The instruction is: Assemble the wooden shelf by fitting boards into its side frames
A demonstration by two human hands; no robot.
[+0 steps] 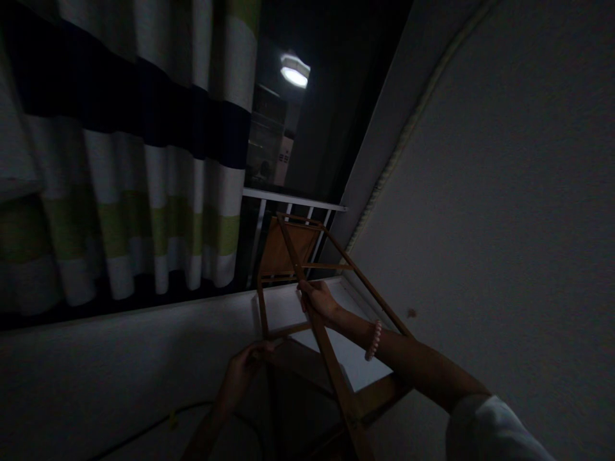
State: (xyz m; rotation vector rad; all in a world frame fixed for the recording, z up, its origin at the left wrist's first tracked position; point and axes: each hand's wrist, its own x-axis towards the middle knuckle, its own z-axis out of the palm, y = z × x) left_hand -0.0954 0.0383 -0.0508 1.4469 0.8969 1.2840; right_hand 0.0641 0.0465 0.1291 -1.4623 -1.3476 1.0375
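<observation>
A brown wooden frame [327, 349] made of long bars and crosspieces leans in the dim corner, with a flat wooden panel [283, 246] at its far end. My right hand [319, 301] is wrapped round one of its long bars, a beaded bracelet [373, 340] on the wrist. Lower and to the left, my left hand [245, 371] has its fingers closed at a lower corner of the same frame. Shadow hides part of that grip. The frame's lower end runs out of view at the bottom.
Striped curtains [192, 141] hang at the left beside a dark window [327, 115] with a white railing [298, 200]. A pale wall [504, 192] rises close on the right. A dark cable [158, 422] runs along the lower left.
</observation>
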